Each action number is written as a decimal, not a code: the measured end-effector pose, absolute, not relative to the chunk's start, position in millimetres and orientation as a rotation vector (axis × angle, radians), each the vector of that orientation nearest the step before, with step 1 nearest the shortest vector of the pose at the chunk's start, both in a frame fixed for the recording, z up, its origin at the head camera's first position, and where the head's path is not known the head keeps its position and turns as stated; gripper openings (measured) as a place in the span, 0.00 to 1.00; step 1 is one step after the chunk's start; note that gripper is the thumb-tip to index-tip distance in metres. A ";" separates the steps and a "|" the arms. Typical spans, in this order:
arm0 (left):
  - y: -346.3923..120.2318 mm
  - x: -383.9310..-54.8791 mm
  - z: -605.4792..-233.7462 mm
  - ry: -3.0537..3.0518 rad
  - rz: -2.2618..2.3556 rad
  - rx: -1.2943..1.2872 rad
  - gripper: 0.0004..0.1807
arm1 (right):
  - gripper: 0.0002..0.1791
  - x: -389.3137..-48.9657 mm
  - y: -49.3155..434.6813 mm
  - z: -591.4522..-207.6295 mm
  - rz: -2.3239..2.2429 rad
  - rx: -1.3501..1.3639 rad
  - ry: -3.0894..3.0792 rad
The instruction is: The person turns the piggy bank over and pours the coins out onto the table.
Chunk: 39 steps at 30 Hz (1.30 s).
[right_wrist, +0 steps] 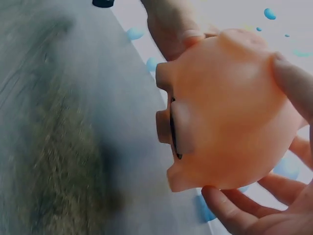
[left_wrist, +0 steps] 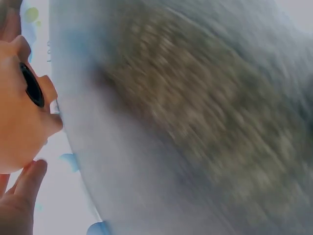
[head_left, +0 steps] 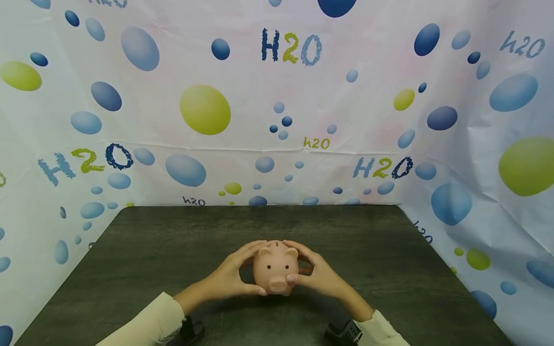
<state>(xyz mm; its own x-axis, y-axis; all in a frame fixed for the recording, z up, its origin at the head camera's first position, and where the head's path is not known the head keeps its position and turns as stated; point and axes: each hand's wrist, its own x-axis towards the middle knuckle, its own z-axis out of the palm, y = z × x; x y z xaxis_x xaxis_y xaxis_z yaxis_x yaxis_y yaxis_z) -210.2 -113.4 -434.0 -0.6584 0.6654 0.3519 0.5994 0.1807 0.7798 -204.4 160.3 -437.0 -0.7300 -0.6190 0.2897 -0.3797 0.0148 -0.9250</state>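
Observation:
A peach-pink piggy bank (head_left: 276,269) faces the head camera, upright, with dark eyes, a snout and a coin slot on top. My left hand (head_left: 233,274) holds it from the left, fingers over the upper side and thumb low near the snout. From the other side my right hand (head_left: 322,275) grips it, fingertips near the top and thumb by the snout. Stubby feet and a black plug (left_wrist: 32,84) on the belly show in the left wrist view. In the right wrist view, that piggy bank (right_wrist: 234,107) sits between both hands, its underside in sight above the table.
The dark wood-grain table (head_left: 195,230) spreads around the hands. Behind and beside it hangs a white backdrop (head_left: 251,81) with blue and green dots and H2O lettering. Black straps (head_left: 345,332) show below the light sleeves.

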 end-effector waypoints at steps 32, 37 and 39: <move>-109.2 -209.7 -410.6 1.855 1.756 0.768 0.45 | 0.40 -198.8 155.9 -433.2 -1.993 -0.930 1.867; -106.8 -209.5 -408.9 1.862 1.770 0.807 0.49 | 0.34 -197.5 155.3 -430.1 -2.017 -0.859 1.879; -105.4 -210.0 -408.8 1.894 1.788 0.774 0.48 | 0.33 -196.8 154.2 -428.7 -2.024 -0.823 1.874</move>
